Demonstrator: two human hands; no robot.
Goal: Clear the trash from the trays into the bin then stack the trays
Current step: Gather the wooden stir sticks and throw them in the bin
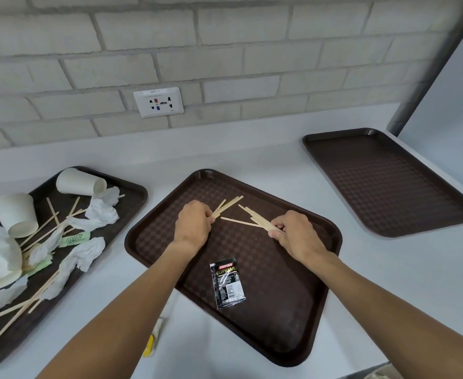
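Wooden stir sticks (229, 205) lie on the middle tray (279, 310) on the desk (252, 149). The left hand (194, 224) pinches one bunch, the right hand (297, 233) another. Light, stiff and probably snappable, they suit a grip round the bundled ends.

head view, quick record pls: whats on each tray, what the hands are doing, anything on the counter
left tray: paper cups, crumpled napkins, loose sticks
middle tray: coffee sachet
right tray: no trash seen
left hand: pinches stir sticks over middle tray
right hand: grips more sticks
counter: yellow packet
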